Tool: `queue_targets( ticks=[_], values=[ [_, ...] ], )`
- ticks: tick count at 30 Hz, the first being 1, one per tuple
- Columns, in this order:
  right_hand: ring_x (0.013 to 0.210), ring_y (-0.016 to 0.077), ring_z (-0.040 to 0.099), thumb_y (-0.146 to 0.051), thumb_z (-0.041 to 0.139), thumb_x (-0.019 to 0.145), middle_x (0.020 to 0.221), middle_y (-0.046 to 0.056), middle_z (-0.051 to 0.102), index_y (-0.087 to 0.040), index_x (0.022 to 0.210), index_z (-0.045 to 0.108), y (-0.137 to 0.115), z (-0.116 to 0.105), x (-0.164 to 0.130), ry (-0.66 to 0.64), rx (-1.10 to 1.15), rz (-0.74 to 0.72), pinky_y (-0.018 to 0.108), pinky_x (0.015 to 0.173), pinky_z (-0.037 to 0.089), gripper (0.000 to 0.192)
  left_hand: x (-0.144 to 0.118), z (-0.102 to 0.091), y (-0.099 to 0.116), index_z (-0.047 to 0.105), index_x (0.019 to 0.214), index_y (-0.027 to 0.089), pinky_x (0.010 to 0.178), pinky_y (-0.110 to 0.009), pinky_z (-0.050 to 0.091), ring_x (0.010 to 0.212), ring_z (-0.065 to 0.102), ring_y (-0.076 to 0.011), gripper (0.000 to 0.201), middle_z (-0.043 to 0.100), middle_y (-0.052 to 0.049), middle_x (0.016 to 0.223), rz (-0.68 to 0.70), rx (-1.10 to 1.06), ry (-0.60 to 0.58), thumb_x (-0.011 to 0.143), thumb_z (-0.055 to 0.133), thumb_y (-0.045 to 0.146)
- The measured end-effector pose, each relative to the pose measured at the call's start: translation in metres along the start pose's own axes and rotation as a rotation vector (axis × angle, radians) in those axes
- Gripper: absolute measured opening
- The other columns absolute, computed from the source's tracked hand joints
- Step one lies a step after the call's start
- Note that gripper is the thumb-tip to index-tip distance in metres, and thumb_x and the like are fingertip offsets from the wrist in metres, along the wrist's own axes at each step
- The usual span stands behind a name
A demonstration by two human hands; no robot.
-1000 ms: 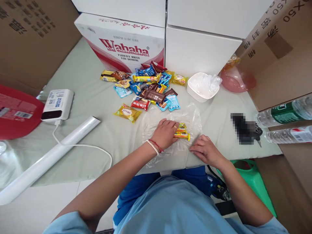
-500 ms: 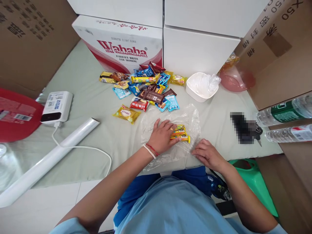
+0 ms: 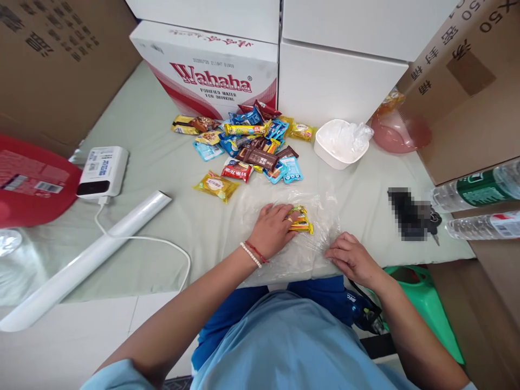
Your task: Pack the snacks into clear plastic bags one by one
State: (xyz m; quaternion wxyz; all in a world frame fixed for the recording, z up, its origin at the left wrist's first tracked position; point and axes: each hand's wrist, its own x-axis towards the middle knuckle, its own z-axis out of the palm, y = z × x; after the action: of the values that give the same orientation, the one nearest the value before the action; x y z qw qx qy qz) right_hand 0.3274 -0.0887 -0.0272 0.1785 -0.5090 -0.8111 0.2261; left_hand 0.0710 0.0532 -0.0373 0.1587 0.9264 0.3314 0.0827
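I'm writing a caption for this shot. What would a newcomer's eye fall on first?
Probably the bright heap of snack packets mid-table, before the red-lettered Wahaha box. Next, nearer the front edge, the left hand pressing a few yellow packets onto a clear plastic sheet, whose edge the right hand touches.

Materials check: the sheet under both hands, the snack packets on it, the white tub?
Sheet: thin clear plastic film, glossy; it wrinkles and the green cloth shows through. Snack packets under the left hand: printed plastic or foil wrap, shiny, with crimped ends. White tub: looks like rigid matte plastic, lined with crinkled clear film. The right hand rests on the sheet's edge.
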Motion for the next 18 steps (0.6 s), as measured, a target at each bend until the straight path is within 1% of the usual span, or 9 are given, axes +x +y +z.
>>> queue_targets(
  ticks=[2, 4, 6, 8, 10, 12, 14, 16, 18],
  values=[
    [0.089, 0.0221, 0.056, -0.023, 0.053, 0.103, 0.090, 0.008, 0.071, -0.023, 0.107, 0.073, -0.001, 0.001, 0.001, -0.006, -0.008, 0.010, 0.040, 0.081, 0.046, 0.021, -0.001, 0.004, 0.001, 0.055, 0.146, 0.023, 0.121, -0.055, 0.031, 0.141, 0.050, -0.0304, 0.058, 0.055, -0.014, 0.152, 0.001, -0.043, 0.014, 0.092, 0.068, 0.040],
    [0.088, 0.0224, 0.057, -0.025, 0.053, 0.103, 0.089, 0.008, 0.070, -0.024, 0.110, 0.072, -0.002, 0.002, 0.001, -0.007, -0.013, 0.042, 0.040, 0.082, 0.047, 0.021, -0.006, 0.006, -0.001, 0.049, 0.151, 0.023, 0.125, -0.058, 0.024, 0.149, 0.041, -0.0324, 0.067, 0.047, -0.017, 0.159, -0.007, -0.082, 0.071, 0.092, 0.067, 0.048],
    [0.088, 0.0225, 0.057, -0.028, 0.053, 0.104, 0.087, 0.007, 0.070, -0.024, 0.114, 0.072, -0.002, 0.002, 0.000, 0.003, -0.015, 0.071, 0.040, 0.083, 0.048, 0.021, -0.017, 0.004, -0.007, 0.042, 0.156, 0.023, 0.127, -0.059, 0.019, 0.154, 0.033, -0.0338, 0.072, 0.040, -0.018, 0.164, 0.001, -0.115, 0.132, 0.094, 0.062, 0.053],
    [0.087, 0.0225, 0.057, -0.029, 0.053, 0.104, 0.088, 0.007, 0.070, -0.024, 0.113, 0.072, -0.002, 0.002, -0.002, 0.012, 0.001, 0.071, 0.041, 0.083, 0.048, 0.022, -0.037, -0.001, -0.014, 0.036, 0.160, 0.025, 0.127, -0.058, 0.022, 0.155, 0.033, -0.0328, 0.073, 0.039, -0.017, 0.165, 0.061, -0.157, 0.143, 0.096, 0.057, 0.054],
    [0.089, 0.0225, 0.058, -0.029, 0.052, 0.104, 0.092, 0.008, 0.071, -0.025, 0.108, 0.073, -0.002, -0.001, -0.002, 0.027, 0.035, 0.056, 0.042, 0.084, 0.048, 0.022, -0.061, -0.008, -0.023, 0.032, 0.162, 0.027, 0.126, -0.055, 0.027, 0.153, 0.036, -0.0328, 0.081, 0.040, -0.016, 0.165, 0.166, -0.205, 0.094, 0.093, 0.059, 0.059],
    [0.092, 0.0234, 0.058, -0.030, 0.052, 0.104, 0.097, 0.008, 0.071, -0.026, 0.106, 0.074, -0.002, -0.007, 0.002, 0.065, 0.068, 0.053, 0.043, 0.085, 0.049, 0.022, -0.084, -0.013, -0.031, 0.034, 0.161, 0.028, 0.127, -0.060, 0.024, 0.154, 0.035, -0.0370, 0.096, 0.038, -0.018, 0.165, 0.236, -0.213, 0.039, 0.083, 0.066, 0.072],
    [0.097, 0.0246, 0.059, -0.031, 0.053, 0.103, 0.102, 0.009, 0.070, -0.026, 0.104, 0.074, -0.003, -0.016, 0.011, 0.119, 0.087, 0.062, 0.044, 0.089, 0.049, 0.022, -0.100, -0.016, -0.038, 0.039, 0.159, 0.029, 0.127, -0.064, 0.019, 0.154, 0.033, -0.0403, 0.105, 0.037, -0.019, 0.166, 0.280, -0.199, -0.022, 0.073, 0.069, 0.081],
    [0.102, 0.0256, 0.059, -0.034, 0.053, 0.102, 0.106, 0.009, 0.070, -0.026, 0.101, 0.073, -0.002, -0.027, 0.024, 0.163, 0.102, 0.075, 0.045, 0.093, 0.049, 0.022, -0.108, -0.017, -0.044, 0.041, 0.157, 0.029, 0.126, -0.067, 0.016, 0.154, 0.032, -0.0409, 0.103, 0.036, -0.020, 0.166, 0.297, -0.179, -0.072, 0.073, 0.071, 0.080],
    [0.105, 0.0260, 0.060, -0.038, 0.053, 0.102, 0.108, 0.009, 0.071, -0.025, 0.098, 0.072, 0.000, -0.037, 0.038, 0.165, 0.124, 0.089, 0.046, 0.096, 0.048, 0.023, -0.108, -0.019, -0.051, 0.040, 0.158, 0.027, 0.127, -0.066, 0.015, 0.155, 0.032, -0.0384, 0.090, 0.038, -0.019, 0.165, 0.267, -0.167, -0.100, 0.082, 0.071, 0.066]
  ],
)
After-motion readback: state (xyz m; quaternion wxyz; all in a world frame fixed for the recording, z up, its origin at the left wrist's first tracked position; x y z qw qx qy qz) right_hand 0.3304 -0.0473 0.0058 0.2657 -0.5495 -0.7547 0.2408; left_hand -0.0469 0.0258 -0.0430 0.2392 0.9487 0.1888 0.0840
